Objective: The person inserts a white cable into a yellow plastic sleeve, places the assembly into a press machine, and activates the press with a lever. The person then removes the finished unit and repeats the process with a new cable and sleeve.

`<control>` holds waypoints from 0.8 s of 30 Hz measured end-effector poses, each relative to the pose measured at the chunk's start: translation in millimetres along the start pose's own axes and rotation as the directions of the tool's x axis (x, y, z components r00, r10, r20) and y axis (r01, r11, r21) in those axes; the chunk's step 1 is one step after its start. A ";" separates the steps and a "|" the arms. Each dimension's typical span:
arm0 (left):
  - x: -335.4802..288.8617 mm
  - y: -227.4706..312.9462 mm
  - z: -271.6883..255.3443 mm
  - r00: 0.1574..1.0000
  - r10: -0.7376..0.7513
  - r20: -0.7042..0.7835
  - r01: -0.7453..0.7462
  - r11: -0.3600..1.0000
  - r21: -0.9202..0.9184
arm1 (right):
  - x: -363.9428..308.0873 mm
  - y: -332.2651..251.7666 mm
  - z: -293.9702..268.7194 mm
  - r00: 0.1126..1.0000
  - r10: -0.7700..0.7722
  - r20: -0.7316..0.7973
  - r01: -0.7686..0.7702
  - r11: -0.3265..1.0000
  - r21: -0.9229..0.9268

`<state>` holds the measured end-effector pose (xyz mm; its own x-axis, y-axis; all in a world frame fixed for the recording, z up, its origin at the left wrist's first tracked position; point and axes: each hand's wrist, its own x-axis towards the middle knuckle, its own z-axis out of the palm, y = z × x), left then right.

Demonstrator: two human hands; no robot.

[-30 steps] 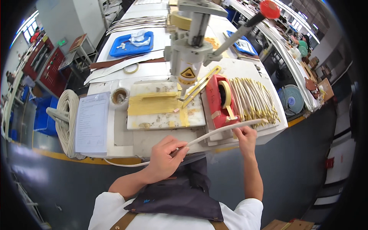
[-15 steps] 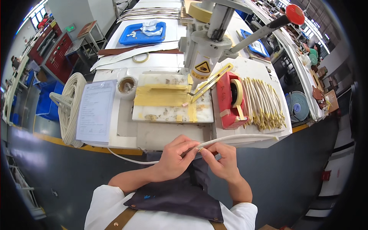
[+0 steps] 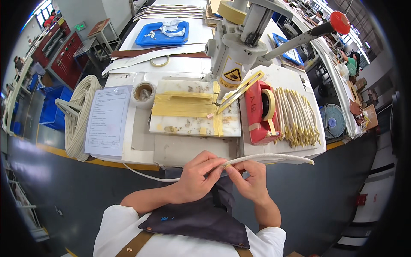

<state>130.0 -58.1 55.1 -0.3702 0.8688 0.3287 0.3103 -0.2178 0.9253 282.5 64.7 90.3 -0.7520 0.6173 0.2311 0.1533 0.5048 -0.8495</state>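
Note:
A white cord (image 3: pixel 274 156) crosses in front of the bench at its near edge, its free end pointing right. My left hand (image 3: pixel 198 174) pinches it between thumb and fingers. Close beside, my right hand (image 3: pixel 249 179) is also closed on the cord, thumb against the index finger. A small yellowish bit, perhaps tape, shows between the two thumbs; the fingers partly hide it. Left of my hands the cord sags towards a large coil of white cord (image 3: pixel 81 122) at the bench's left edge.
A lever press (image 3: pixel 239 49) with a red-knobbed handle stands behind a taped white block (image 3: pixel 195 124). Right of it are a red tape dispenser (image 3: pixel 257 113) and a row of yellow-ended cord pieces (image 3: pixel 295 113). A printed sheet (image 3: pixel 109 122) and a tape roll (image 3: pixel 144 94) lie left.
The view has shifted slightly, so the bench sits a little farther right in it. Both hands keep their pinch on the cord, with only slight finger movement.

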 end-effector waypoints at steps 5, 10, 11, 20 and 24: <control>0.7 -0.1 1.6 0.999 0.043 -0.025 -0.043 0.999 -0.006 | -1.1 2.6 1.3 0.999 -0.023 -0.035 0.021 0.999 -0.050; 4.4 16.5 -4.6 1.000 -0.022 0.009 0.023 0.996 -0.084 | 8.7 1.2 -10.3 0.975 -0.219 0.040 0.222 0.966 -0.131; 5.0 11.5 -5.5 0.999 -0.037 0.040 0.042 0.988 -0.151 | 8.7 0.2 -13.0 0.969 -0.239 0.059 0.246 0.957 -0.156; 2.9 22.5 -0.1 0.991 -0.134 0.019 0.134 0.950 -0.281 | 11.4 -12.4 -29.9 0.915 -0.356 0.189 0.401 0.852 -0.336; -0.5 12.1 6.6 0.949 0.307 -0.067 -0.296 0.946 0.129 | 13.1 -18.8 -35.3 0.915 -0.330 0.232 0.393 0.859 -0.327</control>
<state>139.7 -58.3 64.8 -0.3152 0.7283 0.6084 0.5163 -0.4063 0.7539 292.4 84.6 126.0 -0.8872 0.2585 0.3822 0.0461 0.8739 -0.4839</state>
